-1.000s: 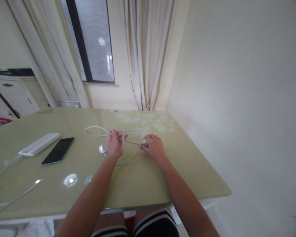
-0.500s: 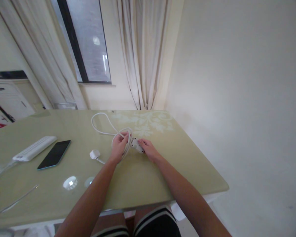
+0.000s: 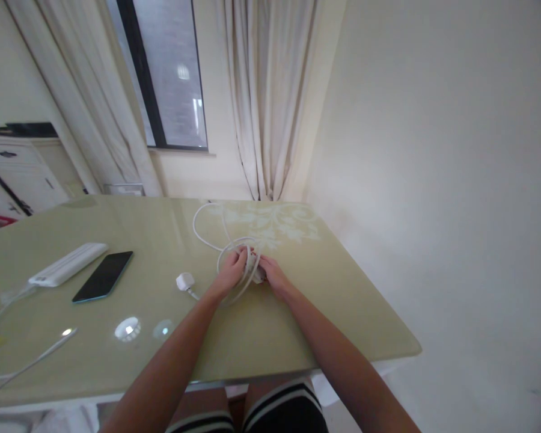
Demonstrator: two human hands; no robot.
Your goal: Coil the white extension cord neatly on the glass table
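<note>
A white cable [image 3: 202, 236] lies partly coiled on the pale green table [image 3: 261, 325], with one loop trailing toward the window. My left hand [image 3: 231, 272] is closed around the coils. My right hand [image 3: 272, 273] pinches a small white block at the cable's end, pressed against the coil. The two hands touch at the middle of the table. The cable's white plug [image 3: 185, 281] rests on the table just left of my left wrist.
A black phone [image 3: 103, 275] and a white power strip [image 3: 67, 263] lie at the left. Thin white leads [image 3: 27, 364] cross the near left corner. A wall runs along the table's right side; window and curtains stand behind.
The wide loops of cable have been gathered into a tighter coil under my left hand. My hands have come together, and the trailing loop swung toward the window.
</note>
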